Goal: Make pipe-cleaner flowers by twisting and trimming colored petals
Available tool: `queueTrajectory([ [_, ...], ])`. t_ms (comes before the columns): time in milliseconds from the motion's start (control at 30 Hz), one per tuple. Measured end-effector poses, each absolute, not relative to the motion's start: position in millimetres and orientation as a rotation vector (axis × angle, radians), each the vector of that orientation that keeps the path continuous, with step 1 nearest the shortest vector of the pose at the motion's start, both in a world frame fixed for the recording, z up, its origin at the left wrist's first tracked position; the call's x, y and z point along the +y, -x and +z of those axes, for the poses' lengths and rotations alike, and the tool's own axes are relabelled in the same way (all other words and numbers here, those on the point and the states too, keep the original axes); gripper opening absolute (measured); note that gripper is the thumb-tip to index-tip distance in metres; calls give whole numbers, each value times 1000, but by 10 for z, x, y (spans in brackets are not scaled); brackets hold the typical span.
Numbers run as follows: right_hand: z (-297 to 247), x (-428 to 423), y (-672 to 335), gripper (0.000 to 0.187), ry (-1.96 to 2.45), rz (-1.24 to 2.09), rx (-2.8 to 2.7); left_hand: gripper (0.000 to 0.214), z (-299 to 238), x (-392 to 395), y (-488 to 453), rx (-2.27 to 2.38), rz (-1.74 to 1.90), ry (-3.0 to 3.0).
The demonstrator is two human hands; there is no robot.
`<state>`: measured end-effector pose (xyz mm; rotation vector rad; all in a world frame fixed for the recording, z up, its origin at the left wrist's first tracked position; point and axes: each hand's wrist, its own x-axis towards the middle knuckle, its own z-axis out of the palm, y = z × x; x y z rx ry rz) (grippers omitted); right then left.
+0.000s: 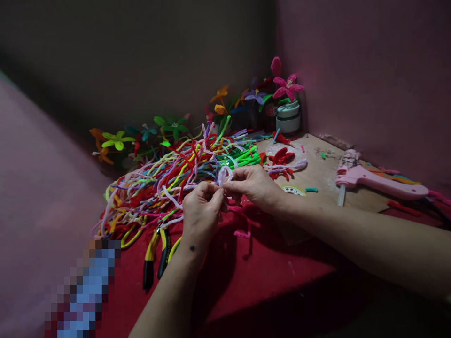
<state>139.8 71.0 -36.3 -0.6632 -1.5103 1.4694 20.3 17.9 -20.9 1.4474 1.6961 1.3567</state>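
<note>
A pale lilac pipe cleaner (225,174), bent into a loop, stands up between my two hands. My left hand (202,209) pinches its lower end with closed fingers. From the right, my right hand (252,185) also grips the loop near its base, thumb and fingertips together. One whitish length of pipe cleaner (171,197) sticks out on the far side of my left hand; whether it joins the loop I cannot tell. Behind both hands spreads a big heap of coloured pipe cleaners (151,183). Pliers with yellow and black handles (155,253) lie beside my left wrist.
A pink glue gun (380,180) rests on a brown board (317,150) at right, near red pipe-cleaner pieces (282,157) and a white tape roll (293,190). Finished fuzzy flowers (118,140) and a white container (288,117) line the back wall. Red cloth (268,277) covers the table.
</note>
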Motion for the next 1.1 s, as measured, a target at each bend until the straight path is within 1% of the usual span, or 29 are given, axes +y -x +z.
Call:
queueTrajectory([
  [67,-351,733,-1404,18,582,1638,-1395,11,-189,182,-199,1699,1387,-1431],
  [133,-344,741,-1408,19,552,1679,-1319,10,-175,183,-200,1704,1404,-1421],
  [300,-365,738,-1405,21,650,1553,-1388,10,-188,173,-224,1707,1414,-1401],
  [433,-410,759,-1393,22,628,1550,-1431,10,-207,169,-243,1682,1409,-1380],
  [667,-389,796,-1391,14,584,1829,-1097,13,-206,173,-259,1642,1359,-1405],
  [800,-407,788,-1387,8,613,1881,-1028,14,-204,168,-256,1666,1329,-1431],
  [933,-463,806,-1374,14,636,1842,-1129,13,-215,163,-263,1647,1332,-1483],
  [1100,-454,807,-1369,19,545,1971,-1023,12,-199,171,-246,1616,1262,-1461],
])
